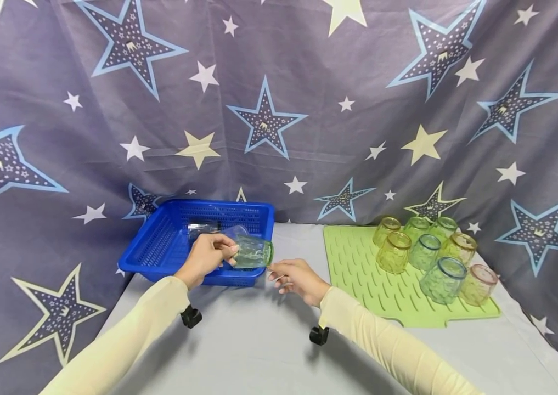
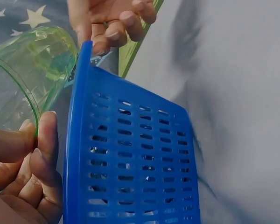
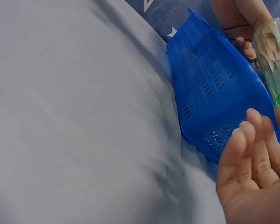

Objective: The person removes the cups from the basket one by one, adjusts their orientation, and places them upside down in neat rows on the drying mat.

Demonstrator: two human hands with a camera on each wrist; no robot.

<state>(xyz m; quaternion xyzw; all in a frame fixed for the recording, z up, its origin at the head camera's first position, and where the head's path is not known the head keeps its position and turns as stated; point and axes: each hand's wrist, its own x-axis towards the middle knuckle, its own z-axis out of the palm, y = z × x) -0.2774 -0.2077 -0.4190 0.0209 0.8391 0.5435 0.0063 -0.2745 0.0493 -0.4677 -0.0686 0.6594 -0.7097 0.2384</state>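
Observation:
My left hand [image 1: 207, 257] pinches a clear drinking glass with a green rim [image 1: 254, 253], tipped on its side above the front right corner of a blue plastic basket [image 1: 199, 206]. In the left wrist view, the fingers and thumb of that hand grip the edge of the glass [image 2: 42, 70]. My right hand [image 1: 300, 280] is at the other end of the glass, its fingertips close to or touching the green end and its remaining fingers loosely bent. Inside the basket lie clear glassware, including a dark-looking glass [image 1: 202, 229]; part of it is hidden behind my left hand.
To the right, a green drying mat [image 1: 353, 274] holds several tinted glasses, among them a blue-rimmed glass [image 1: 444, 281] and a pink-rimmed glass [image 1: 478, 286]. A light grey cloth [image 1: 254, 345] covers the table. Behind hangs a star-patterned curtain [image 1: 279, 181].

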